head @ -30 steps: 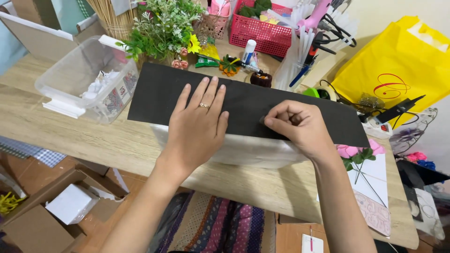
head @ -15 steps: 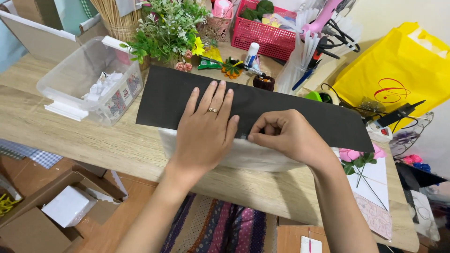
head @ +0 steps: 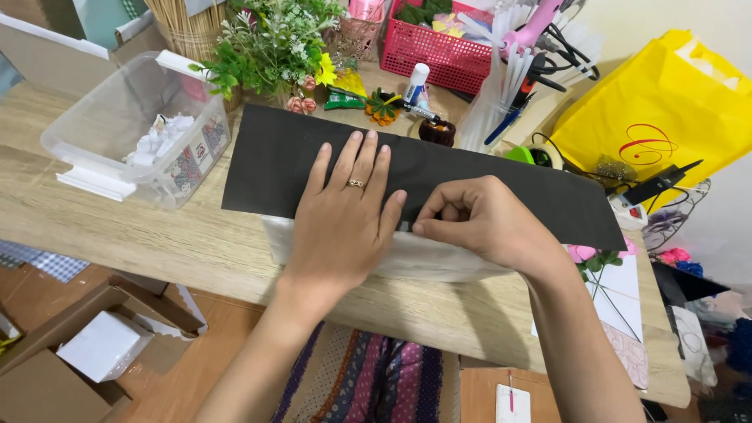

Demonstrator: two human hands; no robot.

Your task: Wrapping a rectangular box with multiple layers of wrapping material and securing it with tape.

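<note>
A long black sheet of paper [head: 501,176] lies across the wooden table [head: 141,243], over a white sheet [head: 439,262] that shows along its near edge. My left hand [head: 345,215] lies flat on the black sheet, fingers together, with a ring on one finger. My right hand [head: 478,223] is curled beside it, its fingertips pinching the black sheet's near edge close to my left thumb.
A clear plastic box [head: 137,129] stands at the left. Green plants [head: 270,43], a red basket [head: 439,47], a glue bottle [head: 417,82] and pens crowd the back. A yellow bag [head: 666,117] is at the right. Pink flowers [head: 599,254] lie by my right wrist. Cardboard boxes [head: 86,352] sit on the floor.
My right hand has slid left along the black sheet's near edge until it meets my left hand. My left hand stays flat on the sheet.
</note>
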